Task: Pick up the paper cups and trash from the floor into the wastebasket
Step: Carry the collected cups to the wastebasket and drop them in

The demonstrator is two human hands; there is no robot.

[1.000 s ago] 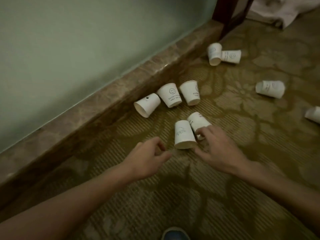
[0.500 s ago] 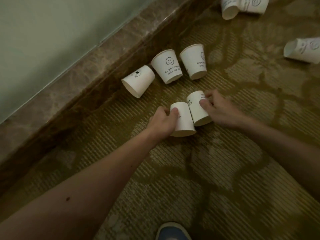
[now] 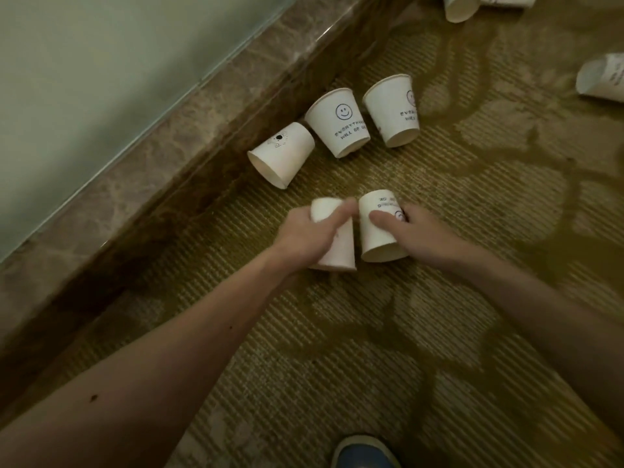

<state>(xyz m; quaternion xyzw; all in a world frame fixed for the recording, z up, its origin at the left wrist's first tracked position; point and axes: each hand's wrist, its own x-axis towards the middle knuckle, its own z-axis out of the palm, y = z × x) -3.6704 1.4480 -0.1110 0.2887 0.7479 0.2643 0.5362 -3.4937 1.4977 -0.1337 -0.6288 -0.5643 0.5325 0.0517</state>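
Progress early: left hand (image 3: 304,231) grips one paper cup (image 3: 337,246), right hand (image 3: 418,234) grips neighbouring cup (image 3: 378,231), both low over carpet (image 3: 371,349); three cups (image 3: 339,121) at 12 o'clock, two more cups (image 3: 601,77) toward 1–2 o'clock remain, wastebasket out of view.

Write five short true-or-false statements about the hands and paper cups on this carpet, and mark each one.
1. The left hand grips a white paper cup. True.
2. The right hand holds nothing. False: it grips a second white paper cup.
3. Three more white cups lie near the brown marble baseboard. True.
4. A wastebasket stands beside the blue shoe tip. False: no wastebasket is in view.
5. The floor is bare tile. False: it is patterned olive carpet.
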